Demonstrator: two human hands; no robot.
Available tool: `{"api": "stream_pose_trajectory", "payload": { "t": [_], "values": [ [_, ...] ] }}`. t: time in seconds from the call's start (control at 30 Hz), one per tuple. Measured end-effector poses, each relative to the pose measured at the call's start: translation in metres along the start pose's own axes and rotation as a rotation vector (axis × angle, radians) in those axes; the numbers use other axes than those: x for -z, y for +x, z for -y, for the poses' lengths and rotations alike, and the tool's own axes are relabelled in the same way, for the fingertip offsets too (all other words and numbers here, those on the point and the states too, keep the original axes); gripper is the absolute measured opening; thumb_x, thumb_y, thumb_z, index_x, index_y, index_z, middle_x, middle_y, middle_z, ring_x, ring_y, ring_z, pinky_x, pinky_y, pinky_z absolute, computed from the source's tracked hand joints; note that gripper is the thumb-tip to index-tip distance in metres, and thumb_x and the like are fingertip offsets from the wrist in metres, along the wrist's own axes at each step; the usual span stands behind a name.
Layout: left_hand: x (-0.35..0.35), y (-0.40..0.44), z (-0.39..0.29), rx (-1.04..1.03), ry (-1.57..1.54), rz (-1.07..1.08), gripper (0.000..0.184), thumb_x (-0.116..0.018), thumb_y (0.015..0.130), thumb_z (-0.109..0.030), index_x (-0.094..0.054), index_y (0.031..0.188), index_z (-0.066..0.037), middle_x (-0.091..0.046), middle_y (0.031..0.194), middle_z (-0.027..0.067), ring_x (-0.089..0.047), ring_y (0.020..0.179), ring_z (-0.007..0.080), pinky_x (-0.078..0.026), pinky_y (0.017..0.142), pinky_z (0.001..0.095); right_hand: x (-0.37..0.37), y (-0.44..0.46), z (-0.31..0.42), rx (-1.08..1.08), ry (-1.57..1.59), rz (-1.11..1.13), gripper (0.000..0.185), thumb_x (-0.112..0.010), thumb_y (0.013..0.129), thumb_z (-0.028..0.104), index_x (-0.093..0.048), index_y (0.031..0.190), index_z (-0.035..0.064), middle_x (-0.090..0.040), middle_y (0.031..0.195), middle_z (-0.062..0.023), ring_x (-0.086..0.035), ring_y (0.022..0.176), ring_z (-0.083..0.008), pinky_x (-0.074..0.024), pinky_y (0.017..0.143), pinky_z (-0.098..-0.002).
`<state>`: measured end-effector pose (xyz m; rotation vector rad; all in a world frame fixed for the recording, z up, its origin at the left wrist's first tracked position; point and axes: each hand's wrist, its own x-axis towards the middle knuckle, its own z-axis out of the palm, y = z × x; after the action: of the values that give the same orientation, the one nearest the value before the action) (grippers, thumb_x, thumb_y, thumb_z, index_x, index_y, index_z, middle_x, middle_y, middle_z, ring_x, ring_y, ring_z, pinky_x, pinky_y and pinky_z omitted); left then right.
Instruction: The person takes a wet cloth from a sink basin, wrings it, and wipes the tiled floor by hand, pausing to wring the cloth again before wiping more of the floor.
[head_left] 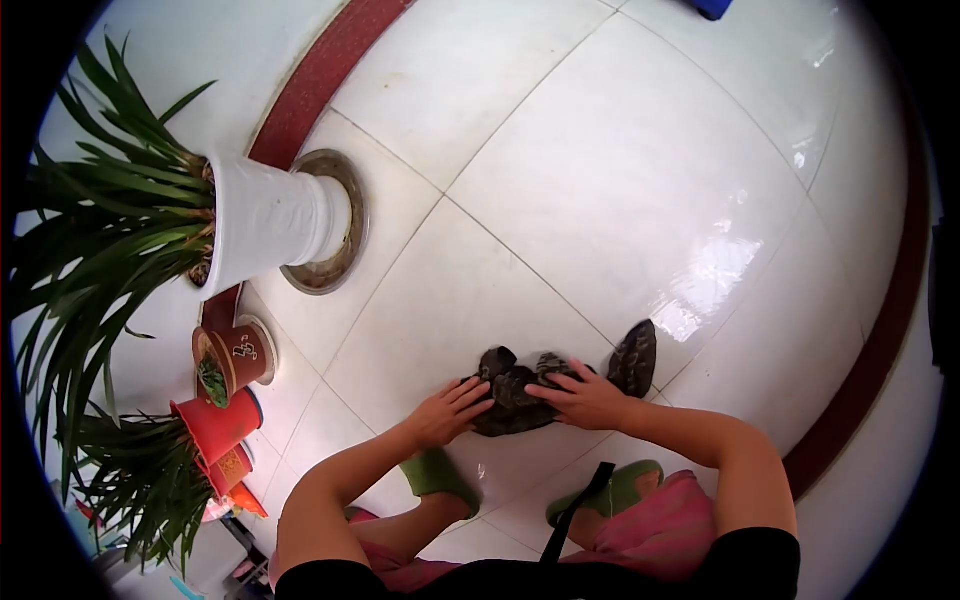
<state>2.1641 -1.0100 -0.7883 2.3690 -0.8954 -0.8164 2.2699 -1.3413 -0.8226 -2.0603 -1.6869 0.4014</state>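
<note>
Dark, mottled brown shoes (510, 400) lie bunched together on the white tiled floor, in front of the person's feet. My left hand (452, 410) rests at their left side, its fingers spread and touching the edge. On their right side lies my right hand (580, 396), flat with fingers apart. Another dark, patterned shoe (634, 360) sits just beyond my right hand, separate from the bunch. How many items are in the bunch cannot be made out.
A white pot (270, 222) with a long-leaved plant stands on a round saucer (350, 215) at the left. Below it are a brown pot (250, 352) and a red pot (222, 424). Green slippers (440, 476) are on the feet. A blue object (712, 8) shows at the top.
</note>
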Motion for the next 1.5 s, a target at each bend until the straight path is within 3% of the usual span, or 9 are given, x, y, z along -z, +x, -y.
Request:
{"api": "stream_pose_trajectory", "payload": {
  "t": [0.13, 0.27, 0.37, 0.47, 0.7, 0.87, 1.07, 1.33, 1.5],
  "values": [
    [-0.006, 0.016, 0.018, 0.464, 0.041, -0.642, 0.063, -0.059, 0.088, -0.031, -0.036, 0.142, -0.010, -0.023, 0.151, 0.0244, -0.025, 0.139, 0.0400, -0.013, 0.112, 0.0608, 0.045, -0.029, -0.064, -0.328, -0.086, -0.066, 0.033, -0.070, 0.078, 0.029, -0.068, 0.108, 0.0169, -0.038, 0.149, -0.0004, -0.037, 0.134, -0.0293, -0.0224, 0.106, -0.0672],
    [-0.020, 0.034, 0.026, 0.820, 0.071, -0.821, 0.059, -0.056, 0.089, -0.031, -0.038, 0.141, -0.011, -0.023, 0.153, 0.0190, -0.022, 0.141, 0.0380, -0.010, 0.113, 0.0608, 0.087, -0.048, -0.196, -0.726, -0.435, -0.351, 0.031, -0.060, 0.086, 0.020, -0.064, 0.116, 0.0146, -0.038, 0.149, -0.0045, -0.027, 0.141, -0.0341, -0.0043, 0.109, -0.0696],
    [-0.019, 0.032, 0.026, 0.851, 0.060, -0.805, 0.059, -0.056, 0.088, -0.029, -0.039, 0.141, -0.012, -0.025, 0.154, 0.0137, -0.021, 0.143, 0.0344, -0.011, 0.114, 0.0593, 0.110, -0.025, -0.332, -1.162, -0.469, -0.528, 0.049, -0.038, 0.096, 0.052, -0.050, 0.138, 0.0308, -0.032, 0.153, -0.0057, -0.020, 0.144, -0.0311, -0.0031, 0.105, -0.0723],
    [-0.018, 0.030, 0.025, 0.873, 0.024, -0.832, 0.059, -0.057, 0.086, -0.029, -0.041, 0.141, -0.012, -0.027, 0.154, 0.0093, -0.023, 0.143, 0.0297, -0.013, 0.115, 0.0560, 0.159, 0.096, -0.376, -1.465, -0.229, -0.621, 0.092, -0.033, 0.073, 0.088, -0.032, 0.148, 0.0346, -0.020, 0.158, -0.0042, -0.008, 0.146, -0.0362, -0.0002, 0.105, -0.0735],
    [-0.017, 0.031, 0.024, 0.867, 0.018, -0.888, 0.056, -0.057, 0.086, -0.028, -0.045, 0.138, -0.010, -0.034, 0.151, 0.0110, -0.029, 0.140, 0.0303, -0.017, 0.114, 0.0554, 0.078, 0.340, -0.237, -0.488, -0.433, -0.376, 0.068, -0.051, 0.083, 0.065, -0.050, 0.138, 0.0245, -0.037, 0.150, -0.0057, -0.024, 0.141, -0.0329, -0.0160, 0.114, -0.0551],
    [-0.015, 0.035, 0.024, 0.866, 0.047, -0.912, 0.053, -0.057, 0.087, -0.028, -0.047, 0.135, -0.008, -0.037, 0.148, 0.0123, -0.031, 0.139, 0.0315, -0.019, 0.113, 0.0558, 0.004, 0.344, -0.070, -0.340, -0.074, -0.368, 0.065, -0.066, 0.076, 0.046, -0.056, 0.128, 0.0074, -0.046, 0.134, -0.0182, -0.028, 0.136, -0.0386, -0.0172, 0.114, -0.0564],
    [-0.024, 0.031, 0.025, 0.838, 0.078, -0.947, 0.047, -0.059, 0.085, -0.027, -0.051, 0.126, -0.006, -0.042, 0.139, 0.0144, -0.036, 0.133, 0.0356, -0.021, 0.112, 0.0577, 0.011, 0.291, -0.067, 0.193, 0.041, -0.099, 0.050, -0.070, 0.072, 0.042, -0.066, 0.114, 0.0144, -0.044, 0.142, -0.0058, -0.027, 0.140, -0.0295, -0.0112, 0.113, -0.0631],
    [-0.032, 0.032, 0.025, 0.820, 0.100, -1.089, 0.053, -0.064, 0.082, -0.023, -0.044, 0.129, -0.008, -0.039, 0.139, 0.0153, -0.040, 0.125, 0.0362, -0.021, 0.109, 0.0636, 0.077, 0.263, -0.232, -0.690, -0.320, -0.594, 0.057, -0.065, 0.079, 0.050, -0.055, 0.129, 0.0253, -0.047, 0.139, -0.0024, -0.038, 0.129, -0.0389, -0.0187, 0.106, -0.0656],
    [-0.033, 0.035, 0.026, 0.857, 0.116, -1.099, 0.054, -0.065, 0.082, -0.022, -0.041, 0.129, -0.009, -0.038, 0.138, 0.0159, -0.039, 0.125, 0.0362, -0.019, 0.110, 0.0646, 0.044, 0.308, -0.140, -0.556, -0.291, -0.480, 0.066, -0.062, 0.076, 0.063, -0.056, 0.129, 0.0253, -0.046, 0.140, -0.0070, -0.037, 0.128, -0.0456, -0.0162, 0.107, -0.0677]
  ]
}}
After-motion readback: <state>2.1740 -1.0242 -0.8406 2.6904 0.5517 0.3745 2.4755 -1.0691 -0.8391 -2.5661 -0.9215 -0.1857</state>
